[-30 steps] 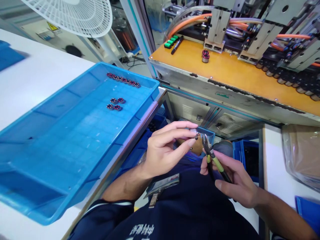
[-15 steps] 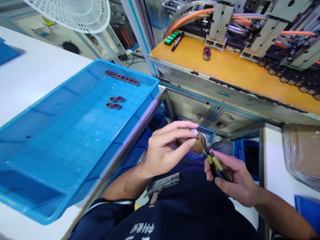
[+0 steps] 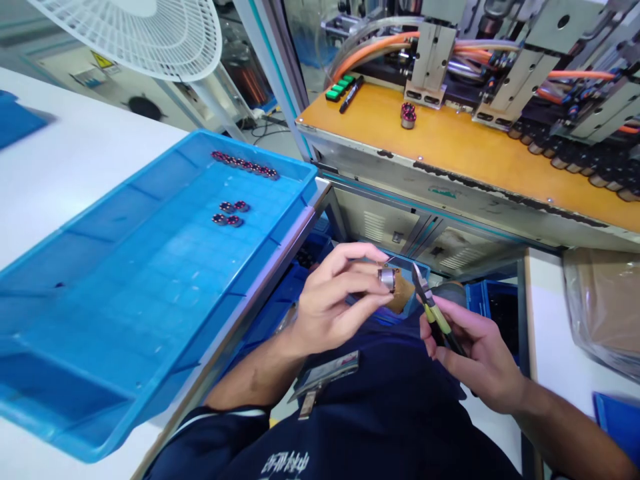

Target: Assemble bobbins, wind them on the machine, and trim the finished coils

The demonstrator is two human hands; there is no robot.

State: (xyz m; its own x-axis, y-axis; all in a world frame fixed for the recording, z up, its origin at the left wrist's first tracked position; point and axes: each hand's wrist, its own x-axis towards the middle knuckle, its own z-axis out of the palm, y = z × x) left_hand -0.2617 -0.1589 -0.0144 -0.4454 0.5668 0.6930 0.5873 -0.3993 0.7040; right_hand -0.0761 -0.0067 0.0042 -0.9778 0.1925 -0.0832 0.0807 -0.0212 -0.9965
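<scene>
My left hand (image 3: 337,300) pinches a small motor stator (image 3: 387,280) with a silver metal side between its fingertips. A thin wire seems to stick up from it, near the index finger. In my right hand (image 3: 473,353) is a pair of wire cutters (image 3: 431,307) with green and black handles. Its jaws point up and stand a little right of the stator, apart from it. Below both hands, a blue bin (image 3: 423,270) holds a piece of brown cardboard (image 3: 401,297).
On the left bench lies a large blue tray (image 3: 165,260) with a row of stators (image 3: 245,165) and a small group of them (image 3: 231,213). Ahead, a machine's orange table (image 3: 370,120) carries another stator (image 3: 408,116) and a marker pen (image 3: 351,95). A white fan (image 3: 145,33) stands behind.
My right hand has drawn the cutters slightly right, away from the stator. The left fingers have turned the stator, so more of its silver side shows. The camera view has shifted slightly.
</scene>
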